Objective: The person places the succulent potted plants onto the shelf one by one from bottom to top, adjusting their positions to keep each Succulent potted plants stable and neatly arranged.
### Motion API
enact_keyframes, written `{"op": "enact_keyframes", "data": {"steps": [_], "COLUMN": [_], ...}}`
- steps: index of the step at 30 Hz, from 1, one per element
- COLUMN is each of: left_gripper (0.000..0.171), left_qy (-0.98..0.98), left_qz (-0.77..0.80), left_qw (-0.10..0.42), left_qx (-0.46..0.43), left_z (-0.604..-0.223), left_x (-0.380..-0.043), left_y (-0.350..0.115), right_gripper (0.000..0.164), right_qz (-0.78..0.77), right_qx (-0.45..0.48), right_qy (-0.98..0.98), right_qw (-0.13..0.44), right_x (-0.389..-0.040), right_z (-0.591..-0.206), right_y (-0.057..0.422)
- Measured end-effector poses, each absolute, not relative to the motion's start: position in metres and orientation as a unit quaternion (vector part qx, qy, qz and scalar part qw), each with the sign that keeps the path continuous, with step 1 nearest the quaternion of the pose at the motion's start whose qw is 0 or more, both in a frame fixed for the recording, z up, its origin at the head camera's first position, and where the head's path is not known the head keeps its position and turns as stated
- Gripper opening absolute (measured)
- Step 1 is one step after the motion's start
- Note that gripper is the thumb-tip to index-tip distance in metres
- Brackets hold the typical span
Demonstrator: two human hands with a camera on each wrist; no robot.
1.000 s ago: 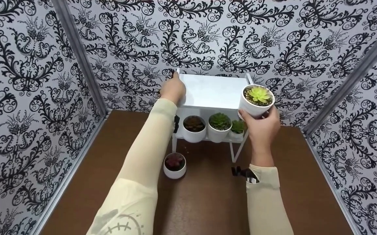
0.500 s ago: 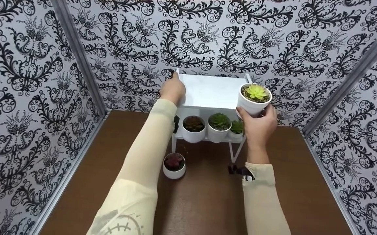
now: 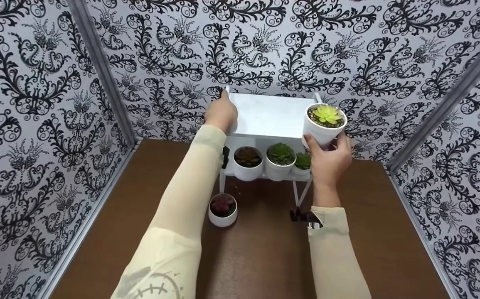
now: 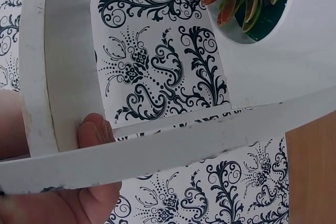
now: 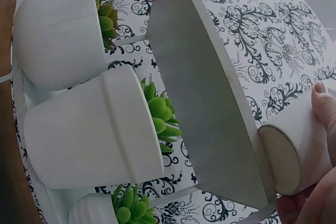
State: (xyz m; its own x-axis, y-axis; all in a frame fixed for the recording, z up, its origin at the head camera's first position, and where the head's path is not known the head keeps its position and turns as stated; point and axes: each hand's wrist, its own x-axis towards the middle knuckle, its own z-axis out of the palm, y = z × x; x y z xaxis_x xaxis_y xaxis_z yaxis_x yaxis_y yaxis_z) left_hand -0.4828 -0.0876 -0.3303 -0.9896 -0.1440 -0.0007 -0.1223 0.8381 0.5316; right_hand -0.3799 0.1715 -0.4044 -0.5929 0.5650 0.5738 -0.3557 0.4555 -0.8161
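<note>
My right hand (image 3: 331,162) grips a white pot (image 3: 322,132) holding a yellow-green succulent (image 3: 327,114), slightly tilted, at the right front corner of the top shelf. In the right wrist view the base of this pot (image 5: 281,156) is right at the edge of the top board (image 5: 210,98). My left hand (image 3: 221,113) holds the left side of a white two-tier plant stand (image 3: 269,114). Seen from the left wrist, its fingers (image 4: 95,129) wrap round the white frame (image 4: 142,153) where two bars meet.
On the lower shelf stand a reddish-brown succulent pot (image 3: 248,170), a green one (image 3: 279,170) and a smaller green one (image 3: 303,162). A dark red succulent in a round white pot (image 3: 222,218) sits on the brown table (image 3: 264,257), front left. Patterned walls (image 3: 256,45) enclose the table.
My right hand has moved a little left and up with the yellow-green succulent pot, closer over the top shelf's corner. The left hand keeps its hold on the stand.
</note>
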Motion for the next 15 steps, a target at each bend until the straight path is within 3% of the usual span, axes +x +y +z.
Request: {"op": "enact_keyframes", "data": {"steps": [15], "left_gripper": [0.067], "left_qy": [-0.959], "left_qz": [-0.273], "left_qw": [0.019], "left_qx": [0.069], "left_z": [-0.3291], "left_x": [-0.4802], "left_y": [-0.0877], "right_gripper": [0.073], "right_qz": [0.532], "right_qx": [-0.085], "right_qy": [-0.724], "right_qw": [0.43], "right_x": [-0.3811], "right_z": [-0.4048], "right_y": [0.1728]}}
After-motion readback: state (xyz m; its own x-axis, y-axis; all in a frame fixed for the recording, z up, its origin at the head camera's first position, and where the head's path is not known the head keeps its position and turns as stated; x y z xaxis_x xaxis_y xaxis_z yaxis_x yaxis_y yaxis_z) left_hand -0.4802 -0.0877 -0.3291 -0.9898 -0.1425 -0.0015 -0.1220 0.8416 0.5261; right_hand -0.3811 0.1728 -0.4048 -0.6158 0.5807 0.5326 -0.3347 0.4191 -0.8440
